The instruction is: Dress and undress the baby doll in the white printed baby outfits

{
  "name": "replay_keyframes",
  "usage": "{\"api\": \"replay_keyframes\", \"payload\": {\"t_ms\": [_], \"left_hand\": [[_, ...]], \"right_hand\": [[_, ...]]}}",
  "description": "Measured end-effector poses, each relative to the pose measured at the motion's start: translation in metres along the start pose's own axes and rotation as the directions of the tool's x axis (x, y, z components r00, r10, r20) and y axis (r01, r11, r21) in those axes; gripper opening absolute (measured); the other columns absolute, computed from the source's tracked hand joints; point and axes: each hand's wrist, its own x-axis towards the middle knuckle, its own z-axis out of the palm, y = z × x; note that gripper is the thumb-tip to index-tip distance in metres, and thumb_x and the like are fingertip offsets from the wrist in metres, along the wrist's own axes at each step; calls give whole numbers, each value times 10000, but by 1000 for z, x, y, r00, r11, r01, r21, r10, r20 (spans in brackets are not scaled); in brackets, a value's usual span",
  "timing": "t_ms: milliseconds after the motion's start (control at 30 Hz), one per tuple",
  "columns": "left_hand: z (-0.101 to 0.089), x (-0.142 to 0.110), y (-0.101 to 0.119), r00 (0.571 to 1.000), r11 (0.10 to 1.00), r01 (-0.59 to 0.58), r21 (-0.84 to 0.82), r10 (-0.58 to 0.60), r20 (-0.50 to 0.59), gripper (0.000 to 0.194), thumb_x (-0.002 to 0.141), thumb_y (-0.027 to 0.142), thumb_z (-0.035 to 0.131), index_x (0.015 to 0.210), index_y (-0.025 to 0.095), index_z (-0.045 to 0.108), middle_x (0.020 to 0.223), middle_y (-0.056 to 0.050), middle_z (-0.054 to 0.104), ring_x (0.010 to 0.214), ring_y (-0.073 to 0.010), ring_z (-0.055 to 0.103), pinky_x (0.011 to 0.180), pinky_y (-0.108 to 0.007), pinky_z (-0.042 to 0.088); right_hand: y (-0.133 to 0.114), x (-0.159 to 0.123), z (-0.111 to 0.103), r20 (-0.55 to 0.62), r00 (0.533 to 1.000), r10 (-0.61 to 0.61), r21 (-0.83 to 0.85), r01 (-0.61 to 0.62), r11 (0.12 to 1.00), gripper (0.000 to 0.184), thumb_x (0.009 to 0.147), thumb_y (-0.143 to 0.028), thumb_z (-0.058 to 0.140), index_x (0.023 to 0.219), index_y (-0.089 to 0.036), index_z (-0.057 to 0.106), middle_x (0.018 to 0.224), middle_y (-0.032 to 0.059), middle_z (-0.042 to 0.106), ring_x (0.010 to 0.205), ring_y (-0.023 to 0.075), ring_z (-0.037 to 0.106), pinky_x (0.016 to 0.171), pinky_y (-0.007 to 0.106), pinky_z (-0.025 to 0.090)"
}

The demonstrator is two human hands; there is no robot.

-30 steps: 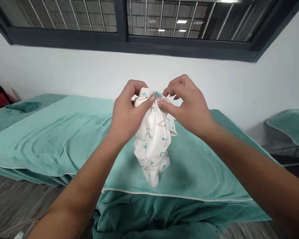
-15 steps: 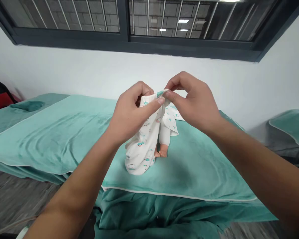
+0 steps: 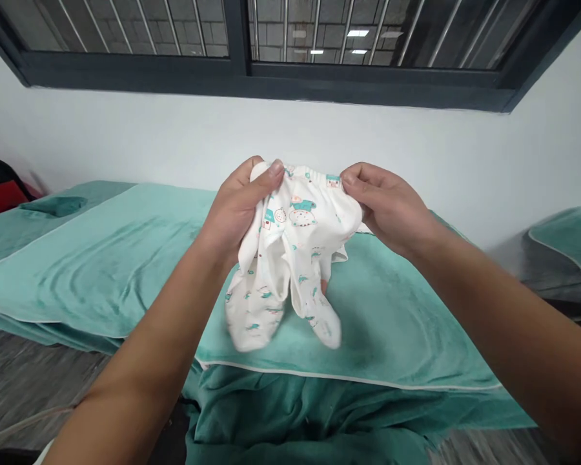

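White footed baby pants (image 3: pixel 305 239) with a green and pink cartoon print hang in the air, waistband up and both legs dangling. My left hand (image 3: pixel 242 200) pinches the waistband at its left end, thumb on the front. At the right end, my right hand (image 3: pixel 380 200) grips the same band between thumb and fingers. Behind the pants lies a doll (image 3: pixel 324 286), mostly hidden; only a bit of its leg and the edge of its printed white top (image 3: pixel 339 254) show.
A green plush cover (image 3: pixel 407 323) spreads over the bed below my hands, its loose folds (image 3: pixel 300 413) hanging at the front. A dark-framed window (image 3: pixel 271 81) with bars is above the white wall. A red and black object (image 3: pixel 2 190) sits far left.
The pants were bunched between my hands; now they are spread wide with both legs apart. My right hand has moved right and slightly down. The doll's legs, visible half a second ago, are largely covered.
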Motion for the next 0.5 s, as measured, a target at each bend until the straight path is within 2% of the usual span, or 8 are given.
{"api": "replay_keyframes", "payload": {"t_ms": [100,200,267,333,367,433,467,500], "left_hand": [[9,1,1,998,999,54,7,-54,-34,388,862,546,721,873,213,522,788,3,557,843,-196,699,684,-271,548],[13,-1,-1,997,997,71,29,-71,-22,397,853,549,730,847,207,527,717,26,542,710,-144,650,616,-227,498],[11,-2,-2,994,994,102,37,-103,31,403,839,555,741,828,202,546,671,32,543,637,-125,612,568,-213,464],[6,-4,-4,976,986,158,44,-163,147,406,811,562,765,827,199,584,633,29,559,561,-116,571,513,-215,427],[3,-5,-5,950,979,194,62,-204,238,403,789,553,787,820,196,605,615,25,569,526,-114,550,489,-221,410],[-2,-8,-7,858,958,248,145,-287,425,382,750,507,832,756,181,632,588,12,586,492,-114,534,472,-231,399],[-3,-9,-8,816,947,259,192,-320,481,376,741,482,843,706,171,634,580,2,594,493,-118,542,475,-235,404],[-4,-10,-10,796,939,264,220,-341,500,375,742,465,844,668,163,636,586,-9,609,508,-126,561,488,-238,416]], "right_hand": [[-11,-4,10,160,986,46,-59,-37,998,406,846,-606,723,868,-210,636,765,-7,607,707,142,562,633,272,453],[-16,-7,19,286,954,87,-147,-46,988,450,753,-603,808,812,-185,652,779,11,631,766,163,589,657,269,451],[-13,-6,22,242,967,81,-138,-48,989,442,768,-593,798,785,-181,642,772,12,630,758,161,585,653,266,439],[-5,-3,24,115,991,63,-80,-54,995,419,799,-578,776,778,-189,623,741,-4,611,702,141,558,622,258,413],[-1,-1,25,53,997,62,-46,-59,997,402,807,-561,777,776,-195,613,718,-16,593,670,130,537,603,252,397],[9,2,25,-39,997,66,29,-65,997,365,809,-515,788,774,-204,600,683,-36,562,624,111,501,578,241,376],[13,3,26,-66,995,69,72,-64,995,348,809,-493,793,776,-207,598,677,-43,555,613,105,493,575,236,376],[16,3,26,-84,994,75,118,-64,991,334,807,-476,797,782,-209,599,676,-48,556,607,100,491,574,232,381]]}}
